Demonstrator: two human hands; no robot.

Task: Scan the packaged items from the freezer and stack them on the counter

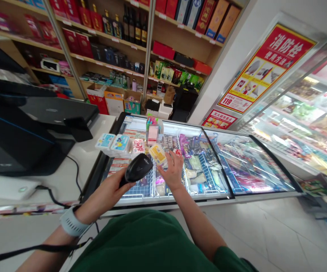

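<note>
My left hand (115, 186) is closed round the handle of a black barcode scanner (138, 167), whose head points up and right. In my right hand (174, 170) is a small yellow-labelled plastic box (157, 153), gripped at its right side just beyond the scanner head. Left of these, on the glass freezer top, two blue-labelled plastic boxes (121, 142) sit side by side. A box with a red-patterned label (138, 146) lies between them and the yellow one. Behind stands a container with colourful items (152, 121), its front partly blurred.
The glass-topped chest freezer (228, 189) stretches to the right, with wire baskets and packages inside. A black checkout terminal (16, 136) and a white device (10, 187) stand on the left counter. Shelves with bottles (132, 28) rise behind. A cable hangs by my left arm.
</note>
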